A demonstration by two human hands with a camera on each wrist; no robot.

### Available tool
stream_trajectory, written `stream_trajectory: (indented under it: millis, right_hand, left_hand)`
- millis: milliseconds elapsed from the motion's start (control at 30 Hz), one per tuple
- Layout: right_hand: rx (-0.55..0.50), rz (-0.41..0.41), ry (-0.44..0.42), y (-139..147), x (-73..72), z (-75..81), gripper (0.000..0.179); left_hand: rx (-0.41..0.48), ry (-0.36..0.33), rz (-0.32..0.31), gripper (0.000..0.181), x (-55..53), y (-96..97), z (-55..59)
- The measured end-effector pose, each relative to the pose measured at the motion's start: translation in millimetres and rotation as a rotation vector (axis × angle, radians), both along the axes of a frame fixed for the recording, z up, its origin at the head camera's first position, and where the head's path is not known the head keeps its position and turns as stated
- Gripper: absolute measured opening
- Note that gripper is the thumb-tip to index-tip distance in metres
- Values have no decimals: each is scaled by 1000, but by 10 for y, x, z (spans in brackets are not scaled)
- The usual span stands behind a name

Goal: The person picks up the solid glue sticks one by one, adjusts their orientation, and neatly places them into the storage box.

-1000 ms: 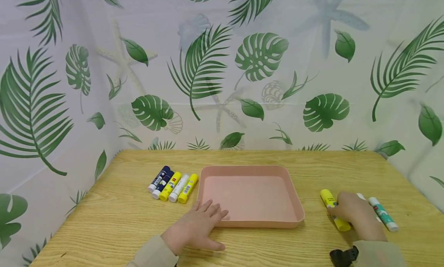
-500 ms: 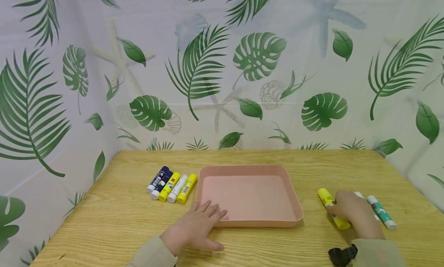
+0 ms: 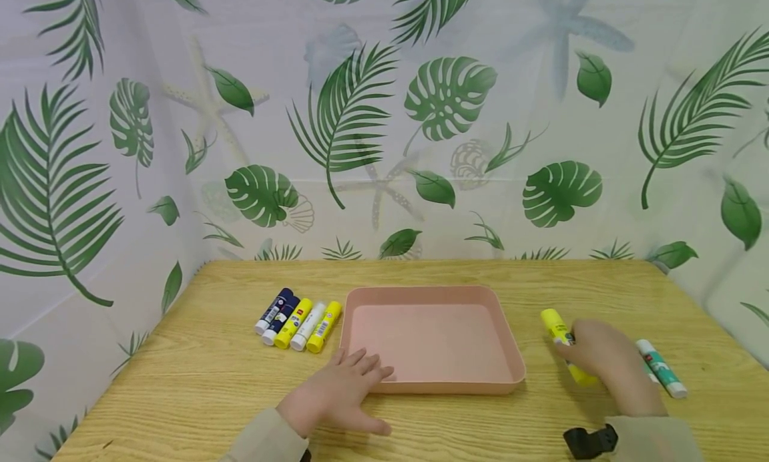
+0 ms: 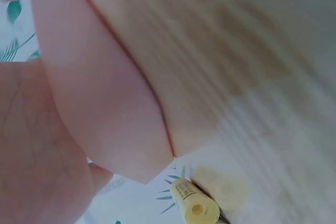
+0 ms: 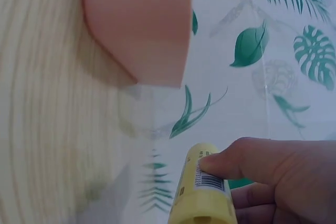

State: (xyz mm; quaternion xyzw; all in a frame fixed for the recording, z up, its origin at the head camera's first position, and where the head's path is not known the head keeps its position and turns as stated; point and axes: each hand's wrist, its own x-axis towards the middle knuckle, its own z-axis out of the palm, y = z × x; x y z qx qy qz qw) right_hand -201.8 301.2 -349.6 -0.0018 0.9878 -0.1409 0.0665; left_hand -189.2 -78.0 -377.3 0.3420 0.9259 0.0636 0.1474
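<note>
My right hand [image 3: 603,352] pinches a yellow glue stick [image 3: 552,322] between thumb and fingers, right of the pink tray [image 3: 444,387]. In the right wrist view, the thumb presses by the barcode label of that glue stick [image 5: 210,182], which is tilted and overlaps the backdrop. My left hand [image 3: 336,395] lies with fingers spread over the tray's front left corner. The left wrist view has the palm [image 4: 42,145] beside the tray's outer wall [image 4: 105,87].
Left of the tray lies a row of glue sticks: two dark blue ones [image 3: 279,320], a yellow one [image 3: 294,323], a white one [image 3: 309,326] and another yellow one [image 3: 324,327]. A teal and white glue stick [image 3: 662,368] lies at right, a white one partly hidden behind the hand.
The right hand has lifted the yellow glue stick and moved it slightly left and away from the sticks beside it. My left hand stays in place.
</note>
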Motion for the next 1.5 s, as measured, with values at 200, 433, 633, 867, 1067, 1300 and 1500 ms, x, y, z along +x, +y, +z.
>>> stream_trajectory:
  millis: [200,433,633,867,1067,1300,1500]
  right_hand:
    - [7,40,96,-243,39,138,27]
    - [-6,56,144,-555,50,285,27]
    - [-49,55,155,-711,31,317,25]
    - [-72,36,121,-786,-33,251,31]
    - [-113,44,133,-824,-92,102,32]
    - [-127,40,162,-865,-141,-25,31]
    - [-87,69,177,-925,-165,-77,30]
  left_hand:
    - [27,-61,26,77,-10,16,45]
    - [54,-103,50,76,-19,6,68]
    - [66,-92,57,78,-6,7,52]
    - [56,-47,63,79,8,21,23]
    - [32,-34,77,80,10,26,10]
    - [22,-56,91,80,3,47,29]
    - [23,-39,82,80,10,34,26]
